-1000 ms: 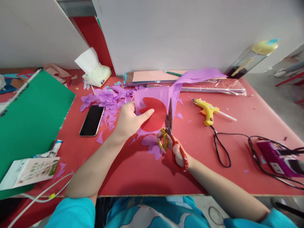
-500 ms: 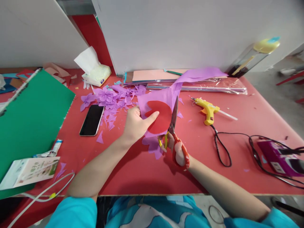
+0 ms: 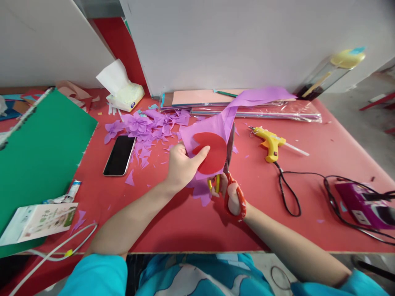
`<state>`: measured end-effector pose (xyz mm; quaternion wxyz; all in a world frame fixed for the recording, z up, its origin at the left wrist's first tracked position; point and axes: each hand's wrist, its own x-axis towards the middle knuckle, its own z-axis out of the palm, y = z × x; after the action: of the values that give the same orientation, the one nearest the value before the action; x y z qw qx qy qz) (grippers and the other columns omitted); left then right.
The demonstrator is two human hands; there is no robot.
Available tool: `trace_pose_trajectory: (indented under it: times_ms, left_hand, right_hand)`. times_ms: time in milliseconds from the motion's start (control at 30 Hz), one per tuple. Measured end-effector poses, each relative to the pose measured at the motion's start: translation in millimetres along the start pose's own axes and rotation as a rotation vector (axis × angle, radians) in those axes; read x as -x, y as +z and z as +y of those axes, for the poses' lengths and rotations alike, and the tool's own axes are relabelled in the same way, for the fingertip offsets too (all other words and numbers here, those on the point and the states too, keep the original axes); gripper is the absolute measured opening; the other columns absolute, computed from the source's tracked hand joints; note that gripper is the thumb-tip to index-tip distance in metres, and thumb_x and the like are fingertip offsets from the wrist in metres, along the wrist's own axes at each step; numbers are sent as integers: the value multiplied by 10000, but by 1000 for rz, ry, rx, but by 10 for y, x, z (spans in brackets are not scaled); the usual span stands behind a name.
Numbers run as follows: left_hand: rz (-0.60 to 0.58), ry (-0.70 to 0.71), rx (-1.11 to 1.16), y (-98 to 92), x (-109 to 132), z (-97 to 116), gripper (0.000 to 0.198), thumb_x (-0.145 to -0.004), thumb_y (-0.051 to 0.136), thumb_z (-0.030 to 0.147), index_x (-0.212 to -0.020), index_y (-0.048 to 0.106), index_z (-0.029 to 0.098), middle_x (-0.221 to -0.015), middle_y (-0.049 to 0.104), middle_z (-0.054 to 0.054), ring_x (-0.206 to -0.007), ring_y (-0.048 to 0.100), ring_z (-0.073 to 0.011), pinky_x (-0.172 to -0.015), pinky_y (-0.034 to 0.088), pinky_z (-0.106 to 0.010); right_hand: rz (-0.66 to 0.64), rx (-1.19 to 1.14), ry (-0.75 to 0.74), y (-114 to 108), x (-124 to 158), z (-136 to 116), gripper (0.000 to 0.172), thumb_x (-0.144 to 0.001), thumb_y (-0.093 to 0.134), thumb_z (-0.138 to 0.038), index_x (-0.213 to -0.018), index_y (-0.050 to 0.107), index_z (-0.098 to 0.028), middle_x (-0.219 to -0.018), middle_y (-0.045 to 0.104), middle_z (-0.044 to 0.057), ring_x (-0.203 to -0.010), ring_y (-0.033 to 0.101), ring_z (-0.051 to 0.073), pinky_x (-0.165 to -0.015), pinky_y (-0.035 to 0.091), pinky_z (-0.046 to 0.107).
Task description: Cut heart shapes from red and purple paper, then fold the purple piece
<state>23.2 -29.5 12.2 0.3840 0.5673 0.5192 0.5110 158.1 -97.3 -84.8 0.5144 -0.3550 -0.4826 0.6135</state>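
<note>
My left hand (image 3: 182, 166) pinches a red heart-shaped template (image 3: 212, 153) against a sheet of purple paper (image 3: 222, 121), thumb on top of the red shape. My right hand (image 3: 232, 198) grips orange-and-yellow scissors (image 3: 227, 172); their blades run up along the right edge of the red shape into the purple paper. A cut-off purple scrap (image 3: 201, 190) lies on the red table (image 3: 185, 222) just below both hands.
A heap of purple cuttings (image 3: 148, 125) and a black phone (image 3: 119, 155) lie to the left. A yellow glue gun (image 3: 270, 142) with its black cord (image 3: 288, 197) lies to the right. A green board (image 3: 40, 152), tissue pack (image 3: 123, 92) and paper stack (image 3: 240, 107) ring the work area.
Both hands and the paper have drifted a little to the right. The scissors have advanced further up along the right side of the red shape.
</note>
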Motion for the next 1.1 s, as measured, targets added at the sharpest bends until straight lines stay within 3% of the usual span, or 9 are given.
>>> trace_pose_trajectory:
  times_ms: [367,867,1100]
  left_hand:
    - [19,53,15,-36,-41,-24,146,-666,709,264,-695,628,147,-703,708,-24,-629,650,-127,-550,528,-196]
    - [-16,34,-48,-99,-91,11,171,-649,719,266,-711,616,144,-703,691,-30,-638,638,-147,-582,525,-244]
    - [-43,114,-98,-159,-136,18,142,-662,705,247,-716,605,163,-700,676,-11,-640,626,-143,-579,513,-243]
  right_hand:
    - [0,-3,42,17,-9,-44,554,-723,391,-772,-857,458,-238,-686,333,-25,-514,260,101,-432,230,244]
    - [-35,57,58,18,-16,-100,527,-763,350,-752,-770,358,-226,-653,263,-47,-480,194,80,-420,187,239]
    - [-11,45,100,42,-24,-135,572,-718,379,-787,-713,337,-216,-648,266,-50,-480,190,68,-402,159,228]
